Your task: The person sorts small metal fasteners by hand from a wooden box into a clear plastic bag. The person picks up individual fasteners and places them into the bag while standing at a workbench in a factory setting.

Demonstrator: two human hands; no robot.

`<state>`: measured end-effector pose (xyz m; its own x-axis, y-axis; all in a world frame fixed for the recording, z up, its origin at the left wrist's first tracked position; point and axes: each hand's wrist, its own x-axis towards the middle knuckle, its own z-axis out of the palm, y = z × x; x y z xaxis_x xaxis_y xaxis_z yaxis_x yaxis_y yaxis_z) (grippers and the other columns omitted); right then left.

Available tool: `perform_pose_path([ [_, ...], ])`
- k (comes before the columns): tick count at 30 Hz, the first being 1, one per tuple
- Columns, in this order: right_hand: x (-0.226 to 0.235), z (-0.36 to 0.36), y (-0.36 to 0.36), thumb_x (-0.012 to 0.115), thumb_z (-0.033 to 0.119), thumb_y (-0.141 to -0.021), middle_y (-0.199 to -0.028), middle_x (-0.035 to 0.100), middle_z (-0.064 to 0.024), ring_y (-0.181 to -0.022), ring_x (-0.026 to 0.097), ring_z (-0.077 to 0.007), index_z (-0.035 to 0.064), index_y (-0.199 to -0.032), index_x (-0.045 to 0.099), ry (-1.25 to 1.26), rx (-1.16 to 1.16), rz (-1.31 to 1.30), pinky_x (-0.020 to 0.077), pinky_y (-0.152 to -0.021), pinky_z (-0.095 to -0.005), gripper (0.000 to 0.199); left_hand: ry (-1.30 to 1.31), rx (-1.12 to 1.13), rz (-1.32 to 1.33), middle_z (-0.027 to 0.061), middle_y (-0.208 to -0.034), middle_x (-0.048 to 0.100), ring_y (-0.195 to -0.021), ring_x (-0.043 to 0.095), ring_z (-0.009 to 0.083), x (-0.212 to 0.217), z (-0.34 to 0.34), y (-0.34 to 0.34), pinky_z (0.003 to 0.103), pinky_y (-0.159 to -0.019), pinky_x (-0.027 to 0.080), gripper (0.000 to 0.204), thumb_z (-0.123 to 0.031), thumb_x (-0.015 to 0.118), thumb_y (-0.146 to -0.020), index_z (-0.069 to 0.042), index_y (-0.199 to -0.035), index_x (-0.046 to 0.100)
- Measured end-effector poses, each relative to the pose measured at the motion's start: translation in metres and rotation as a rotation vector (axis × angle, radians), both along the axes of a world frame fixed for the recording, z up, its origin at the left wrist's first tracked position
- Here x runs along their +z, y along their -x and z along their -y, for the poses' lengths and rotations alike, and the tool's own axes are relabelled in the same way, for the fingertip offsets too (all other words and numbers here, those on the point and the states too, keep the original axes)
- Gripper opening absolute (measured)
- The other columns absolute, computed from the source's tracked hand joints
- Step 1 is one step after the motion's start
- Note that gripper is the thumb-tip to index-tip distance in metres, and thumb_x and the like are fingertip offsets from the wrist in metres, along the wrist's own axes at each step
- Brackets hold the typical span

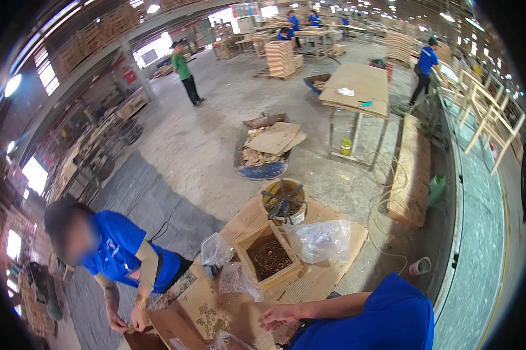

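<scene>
One hand of mine in view, taken for the right hand (pixel 277 318): it comes in from the lower right on a blue sleeve and rests low on the flattened cardboard sheet (pixel 333 265) spread over the floor. Its fingers (pixel 267 321) are loosely curled and a little apart; I cannot tell whether they pinch a small piece. The left hand is not visible. Item nearest: a scatter of small metal rings (pixel 210 318) on the cardboard, just to the left of the fingers and apart from them. Behind: an open wooden box of dark screws (pixel 268 256), flanked by a small clear bag (pixel 216 249) and a larger clear bag (pixel 321 239), with a round bucket (pixel 283 201) beyond. A co-worker's hands (pixel 136 318) work at the far left edge of the cardboard. Handling note, my judgement: slide the fingers flat across to the rings, gather a few at a time, and stay clear of the co-worker's side.
</scene>
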<state>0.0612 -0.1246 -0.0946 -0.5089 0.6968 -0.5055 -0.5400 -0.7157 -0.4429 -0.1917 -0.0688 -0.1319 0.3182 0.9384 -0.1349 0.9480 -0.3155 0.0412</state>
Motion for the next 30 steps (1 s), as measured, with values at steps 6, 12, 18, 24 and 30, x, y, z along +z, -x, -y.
perform_pose_path([
  [6, -0.006, 0.012, -0.001, 0.053, 0.01, -0.098, -0.116, 0.064, -0.0117, -0.103, 0.066, -0.0199, 0.0007, -0.123, 0.051, 0.063, -0.123, -0.033, 0.0573, -0.086, -0.0297, 0.026, -0.012, -0.011, 0.106, 0.0145, -0.095, 0.063, -0.078, 0.066, 0.0338, 0.006, -0.001, -0.018, 0.046, -0.066, 0.052, 0.025, -0.025, 0.062, -0.086, -0.009, -0.106, 0.061],
  [12, -0.004, 0.021, 0.006, 0.053, 0.01, -0.098, -0.105, 0.066, -0.0088, -0.095, 0.067, -0.0171, 0.0045, -0.112, 0.055, 0.044, -0.06, -0.005, 0.0579, -0.08, -0.0295, 0.016, 0.018, -0.007, 0.145, 0.0146, -0.095, 0.064, -0.079, 0.065, 0.0329, 0.013, -0.004, -0.023, 0.045, -0.068, 0.052, 0.026, -0.025, 0.061, -0.087, -0.009, -0.108, 0.061],
  [18, -0.003, 0.011, 0.012, 0.056, 0.016, -0.098, -0.102, 0.067, -0.0054, -0.091, 0.067, -0.0155, 0.0068, -0.108, 0.058, -0.002, 0.018, 0.01, 0.0577, -0.078, -0.0289, 0.014, 0.03, 0.013, 0.194, 0.0146, -0.095, 0.064, -0.079, 0.065, 0.0321, 0.017, -0.003, -0.02, 0.044, -0.069, 0.052, 0.026, -0.025, 0.061, -0.089, -0.008, -0.109, 0.062],
  [24, 0.001, 0.009, 0.012, 0.062, 0.019, -0.095, -0.095, 0.067, -0.0023, -0.08, 0.066, -0.0124, 0.0074, -0.103, 0.063, -0.023, -0.041, -0.009, 0.0575, -0.07, -0.0255, 0.014, 0.022, 0.046, 0.383, 0.0147, -0.095, 0.064, -0.08, 0.065, 0.0312, 0.026, 0.014, -0.016, 0.043, -0.07, 0.051, 0.027, -0.025, 0.06, -0.09, -0.008, -0.11, 0.062],
  [30, -0.006, 0.012, 0.009, 0.067, 0.023, -0.092, -0.087, 0.066, -0.001, -0.075, 0.064, -0.0099, 0.0087, -0.1, 0.065, 0.029, -0.041, -0.005, 0.0564, -0.067, -0.0249, 0.016, 0.161, 0.045, 0.685, 0.0147, -0.095, 0.065, -0.081, 0.065, 0.0303, 0.042, 0.039, -0.035, 0.042, -0.072, 0.051, 0.027, -0.025, 0.059, -0.091, -0.007, -0.112, 0.062],
])
